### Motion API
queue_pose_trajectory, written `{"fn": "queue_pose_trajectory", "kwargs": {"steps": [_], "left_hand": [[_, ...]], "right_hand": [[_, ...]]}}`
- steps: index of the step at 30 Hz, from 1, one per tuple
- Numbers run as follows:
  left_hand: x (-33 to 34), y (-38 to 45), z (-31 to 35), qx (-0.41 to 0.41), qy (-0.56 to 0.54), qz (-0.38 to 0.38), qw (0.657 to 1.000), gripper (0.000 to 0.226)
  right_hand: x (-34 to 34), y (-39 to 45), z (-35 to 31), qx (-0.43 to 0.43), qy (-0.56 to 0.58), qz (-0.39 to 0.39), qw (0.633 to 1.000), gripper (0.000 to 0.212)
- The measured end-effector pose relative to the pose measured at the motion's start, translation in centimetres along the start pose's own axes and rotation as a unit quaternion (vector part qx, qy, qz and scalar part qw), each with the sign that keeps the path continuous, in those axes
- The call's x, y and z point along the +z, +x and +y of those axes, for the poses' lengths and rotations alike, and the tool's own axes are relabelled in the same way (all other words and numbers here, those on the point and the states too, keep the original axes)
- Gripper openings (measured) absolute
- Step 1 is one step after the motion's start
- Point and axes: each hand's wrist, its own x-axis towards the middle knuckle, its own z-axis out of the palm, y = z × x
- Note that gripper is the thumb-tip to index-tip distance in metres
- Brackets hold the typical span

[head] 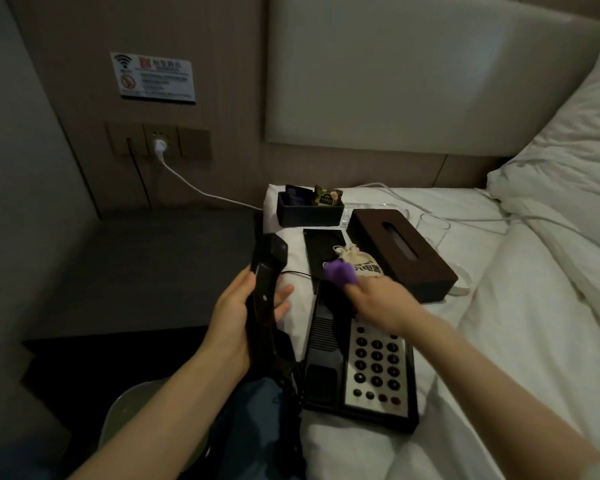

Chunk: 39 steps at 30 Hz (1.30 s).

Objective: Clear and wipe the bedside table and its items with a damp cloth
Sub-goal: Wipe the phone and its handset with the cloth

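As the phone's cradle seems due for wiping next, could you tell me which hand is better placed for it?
The right hand: it holds the purple cloth just above the telephone base, while the left hand grips the handset.

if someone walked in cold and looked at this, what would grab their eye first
Most likely the black telephone base with its pale keypad, lying on the white bed rather than on the bedside table to its left. The left hand grips the black handset lifted off it, while the right hand pinches a purple cloth above the base's top end. Behind sit a dark tissue box and a small black tray, also on the bed.
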Motion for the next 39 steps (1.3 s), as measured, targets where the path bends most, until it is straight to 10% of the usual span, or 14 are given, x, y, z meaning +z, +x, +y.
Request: {"fn": "queue_pose_trajectory", "kwargs": {"steps": [7,25,39], "left_hand": [[-1.0,0.6,-0.8,-0.015,-0.019,0.01,1.0,0.024],[-1.6,0.3,-1.5,-0.046,-0.055,0.026,0.997,0.03],[-3.9,-0.2,-0.8,-0.051,-0.015,0.034,0.998,0.037]], "right_hand": [[4.0,-0.7,-1.8,-0.11,-0.188,-0.017,0.976,0.047],[3.3,1.8,-0.9,-0.064,-0.218,-0.018,0.974,0.054],[5.3,-9.5,-2.5,-0.186,-0.224,-0.123,0.949,0.052]]}}
